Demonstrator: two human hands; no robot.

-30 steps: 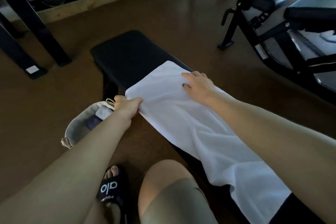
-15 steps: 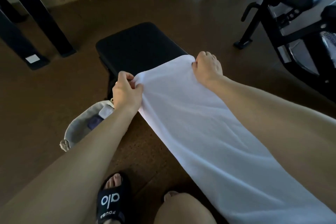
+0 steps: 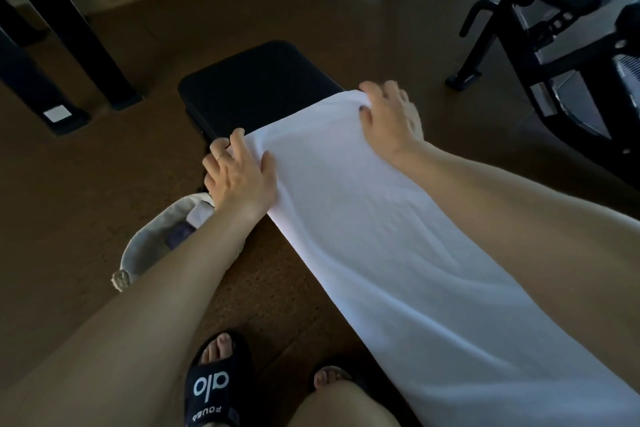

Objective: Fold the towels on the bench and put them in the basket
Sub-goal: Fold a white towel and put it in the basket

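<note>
A dim gym floor [image 3: 86, 184] of brown rubber is stretching under dark rack legs [image 3: 69, 28] at the left and a black exercise machine [image 3: 554, 28] at the right. At lower left, a pale fabric basket [image 3: 149, 246] is sitting on the floor just beside the black padded bench [image 3: 256, 87], partly hidden by the person's left forearm, with small folded items showing inside it. The left hand [image 3: 239, 173], a ring on one finger, is resting at the near-left corner of a white towel [image 3: 398, 253], its fingers spread and only loosely bent, the thumb lying against the cloth; it is touching the edge rather than clenching it. The towel is lying lengthwise along the bench, running from the hands down toward the lower right corner of the view and leaving the far end of the pad bare. The right hand [image 3: 388, 118] is lying on the towel's far-right corner, fingers extended over the edge and the thumb pressing onto the cloth, relaxed rather than gripping. Below, a foot in a black slide sandal [image 3: 214, 388] marked "alo" is standing on the floor beside a bare knee.
</note>
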